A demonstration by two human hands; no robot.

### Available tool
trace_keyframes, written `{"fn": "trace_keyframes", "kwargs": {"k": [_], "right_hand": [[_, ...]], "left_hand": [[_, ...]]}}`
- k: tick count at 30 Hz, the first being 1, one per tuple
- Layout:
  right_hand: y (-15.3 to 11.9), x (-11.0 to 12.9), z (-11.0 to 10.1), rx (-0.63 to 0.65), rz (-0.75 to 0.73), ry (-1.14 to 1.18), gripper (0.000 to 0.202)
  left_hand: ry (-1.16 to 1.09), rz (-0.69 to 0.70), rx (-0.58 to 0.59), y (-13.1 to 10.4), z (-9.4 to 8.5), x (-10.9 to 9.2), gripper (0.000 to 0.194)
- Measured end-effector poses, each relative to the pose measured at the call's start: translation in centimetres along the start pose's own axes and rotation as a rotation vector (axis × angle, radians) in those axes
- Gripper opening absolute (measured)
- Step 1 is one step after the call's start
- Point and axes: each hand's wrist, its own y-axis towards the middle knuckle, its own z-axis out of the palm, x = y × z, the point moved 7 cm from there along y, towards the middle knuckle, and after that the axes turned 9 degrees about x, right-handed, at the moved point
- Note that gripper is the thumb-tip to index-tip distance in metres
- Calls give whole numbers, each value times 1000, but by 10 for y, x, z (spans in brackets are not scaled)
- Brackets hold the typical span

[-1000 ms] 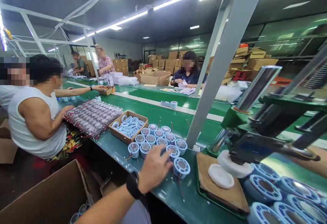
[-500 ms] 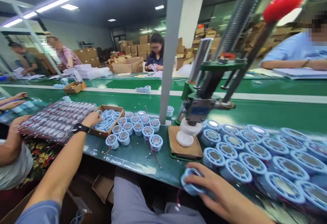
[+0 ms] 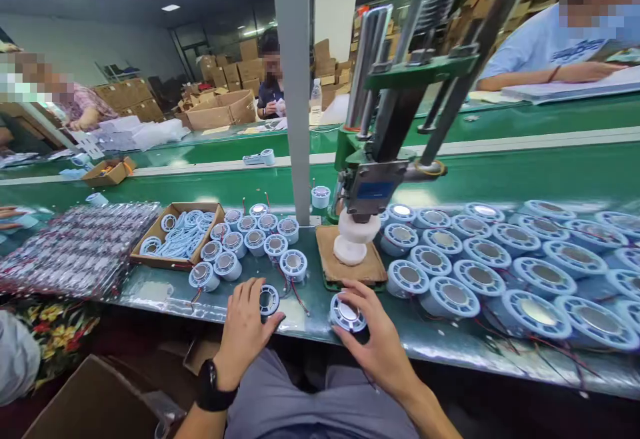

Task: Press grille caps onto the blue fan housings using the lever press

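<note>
At the front edge of the bench, my left hand (image 3: 245, 322) is closed on a light-blue ring (image 3: 270, 299) with a dark middle, gripped between fingers and thumb. To its right, my right hand (image 3: 375, 332) has its fingers curled round a light-blue round housing (image 3: 349, 312) with a slotted rim and a silver disc on top. The two parts are apart. Just behind my right hand stands a green hand press (image 3: 377, 182), its upper white pad (image 3: 359, 227) just over a lower white pad (image 3: 350, 252) on a brown board. No part shows between the pads.
Several similar housings (image 3: 483, 275) crowd the bench at right; a smaller group (image 3: 255, 241) stands at left. Behind that group are a carton (image 3: 145, 225) of blue rings and a bubble-wrapped stack (image 3: 85, 239). A grey post (image 3: 295, 92) rises behind. Co-workers sit across the belt.
My left hand has come from the carton to the front edge with a blue ring. My right hand has moved the housing up over the bench edge. The view has shifted.
</note>
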Motion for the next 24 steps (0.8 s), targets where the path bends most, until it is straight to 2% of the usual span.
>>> {"fn": "trace_keyframes", "kwargs": {"k": [2,4,7,9,11,13,16,21,24], "right_hand": [[-3,-2,-4,-31,9,-44,37],[-6,-3,-5,-70,37,-77,38],[-8,-1,0,-104,88,-101,44],[-7,3,9,-98,99,-100,48],[-6,7,16,-96,92,-82,48],[-6,9,20,-127,74,-56,50],[-8,9,21,-177,62,-40,57],[-11,5,23,-184,66,-55,60],[-11,2,25,-165,85,-33,70]], "left_hand": [[-53,33,44,-1,1,11,59],[-132,52,75,-4,-4,17,54],[-292,6,6,-8,-16,12,52],[-384,45,-17,-8,-20,-11,62],[-405,184,34,-6,-18,-47,71],[-372,318,104,-2,-12,-81,73],[-366,349,179,9,-1,-107,73],[-509,185,229,21,7,-100,81],[-579,111,242,20,9,-94,82]]}}
